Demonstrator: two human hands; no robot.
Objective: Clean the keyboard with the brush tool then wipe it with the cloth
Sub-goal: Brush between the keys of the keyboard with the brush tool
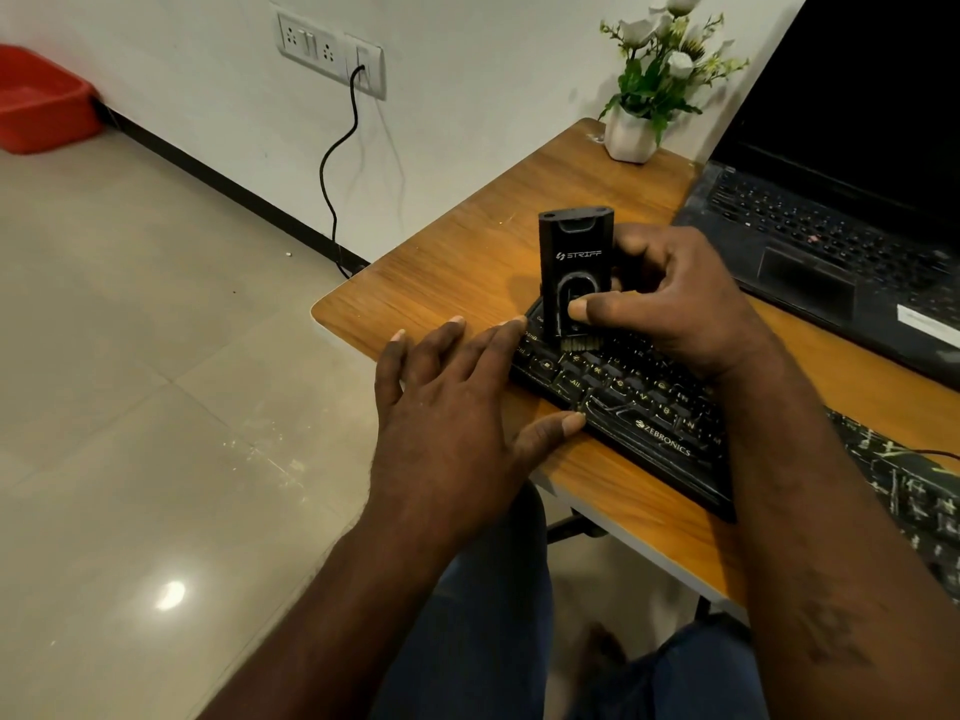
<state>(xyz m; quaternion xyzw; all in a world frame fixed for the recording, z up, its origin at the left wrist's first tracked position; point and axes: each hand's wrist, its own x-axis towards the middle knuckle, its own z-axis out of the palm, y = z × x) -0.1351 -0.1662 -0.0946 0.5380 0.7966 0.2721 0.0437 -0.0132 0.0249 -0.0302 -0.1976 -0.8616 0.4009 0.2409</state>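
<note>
Gripping the black brush tool (574, 272) upright, the right hand (675, 304) has its thumb across the front face and its fingers curled round the far side. The pale bristles at the tool's lower end touch the keys at the left end of the keyboard (649, 413).

The left hand (457, 407) lies released, its fingers straight and spread. The fingertips reach the keyboard's left end and the thumb tip touches its front edge, while the palm hangs out past the worktop's near edge.

The keyboard lies slantwise along the front of the wooden worktop (441, 283), with a narrow strip of bare wood between its front edge and the worktop's edge. Its left end sits near the rounded left corner, and its right part runs under the right forearm towards the frame's right side.

Behind the brush tool a stretch of bare wood runs back to a white flower pot (631, 135), which stands by the wall at the far edge. An open laptop (831, 241) fills the far right side, just behind the right hand.

Left of the worktop lies open tiled floor (130, 356). A black cable (332, 168) drops from a wall socket (330, 49) to the worktop's corner, and a red tub (41, 101) sits well apart by the wall.
</note>
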